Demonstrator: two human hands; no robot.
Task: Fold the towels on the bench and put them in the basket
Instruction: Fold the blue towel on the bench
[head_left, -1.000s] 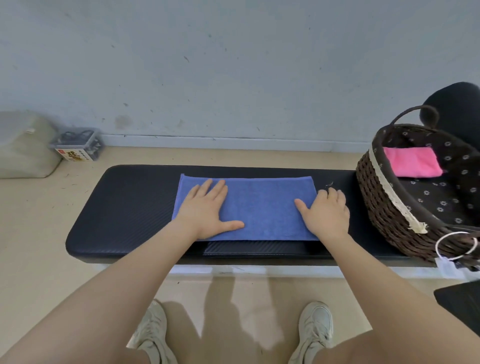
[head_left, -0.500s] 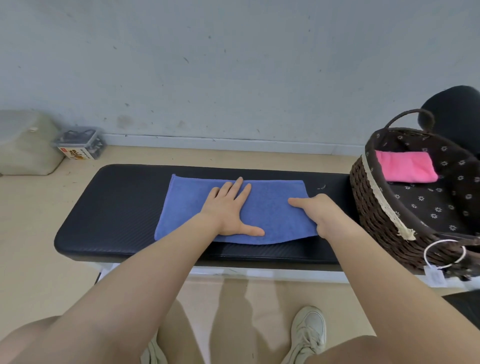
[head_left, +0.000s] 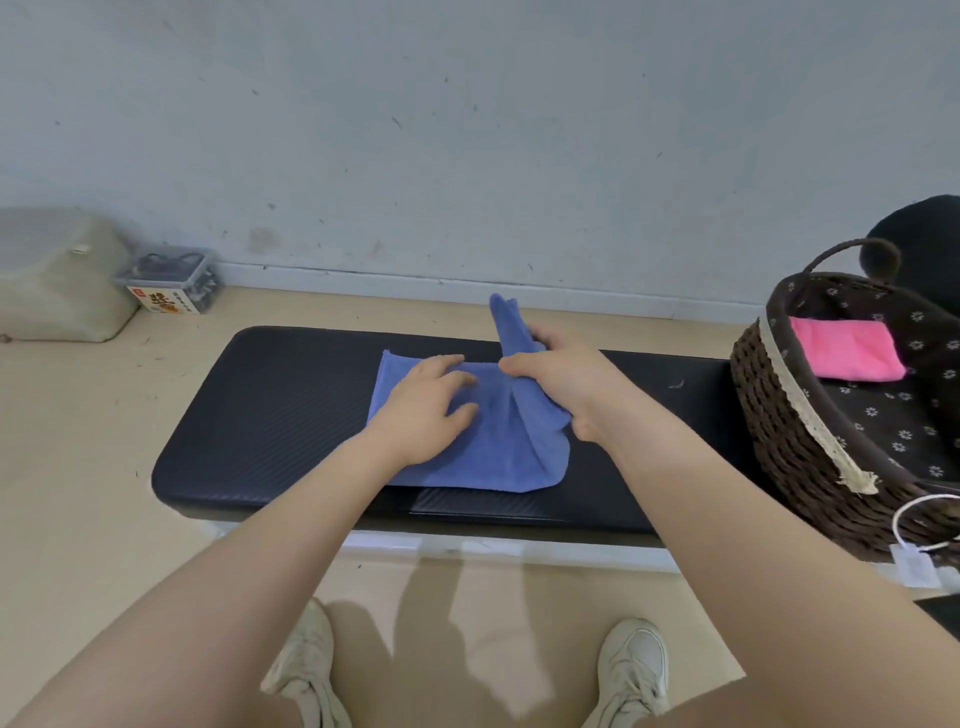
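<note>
Head-worn view, looking forward and down, close over bench (head_left: 291, 410)

The setting looks like a plain indoor room, perhaps a spare or utility room in a home, though its exact use cannot be told. A scuffed, pale grey wall (head_left: 467, 130) meets a beige floor (head_left: 78, 441) at a light skirting strip. A low padded black worktop (head_left: 280, 405) stands on the floor. A clear plastic storage box (head_left: 169, 280) and a grey-green bag (head_left: 57, 275) sit against the wall, and a lined wicker basket (head_left: 789, 431) rests at the right.
</note>
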